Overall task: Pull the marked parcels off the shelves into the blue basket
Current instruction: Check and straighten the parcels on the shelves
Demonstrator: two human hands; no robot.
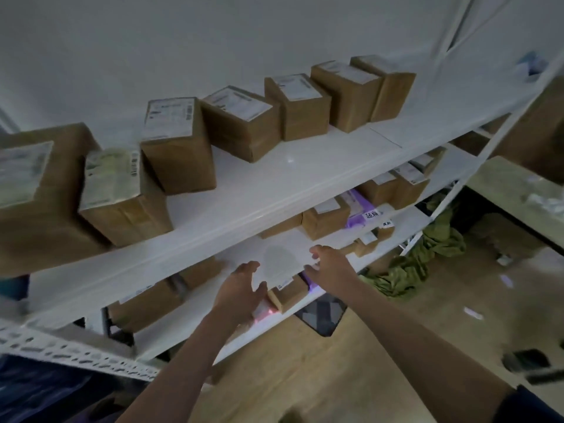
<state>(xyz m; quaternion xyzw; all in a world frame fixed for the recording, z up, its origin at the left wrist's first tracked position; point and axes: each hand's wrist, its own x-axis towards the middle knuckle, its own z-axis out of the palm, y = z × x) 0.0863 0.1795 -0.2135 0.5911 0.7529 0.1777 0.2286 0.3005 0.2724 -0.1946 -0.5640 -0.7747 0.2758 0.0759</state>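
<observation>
1. The small parcel [288, 293] sits at the front edge of a lower shelf [189, 328], lit by a pink-red glow at its near corner; I judge it the marked one now being fetched, though its label is too blurred to read.
2. The left hand [241, 290] is just beside the parcel's left side, fingers spread and relaxed, holding nothing; whether the palm touches the box I cannot tell.
3. The right hand [328, 267] hovers above and to the right of the parcel, fingers loosely curved and apart, also grasping nothing.
4. Both forearms reach forward and down from the lower frame toward this shelf, converging on the box.
5. Progress: the parcel is not yet lifted, and the blue basket is not clearly in view, so how many are already collected cannot be told.
6. A row of brown boxes [241, 123] stands on the top shelf [274, 190], more on the middle one.
</observation>
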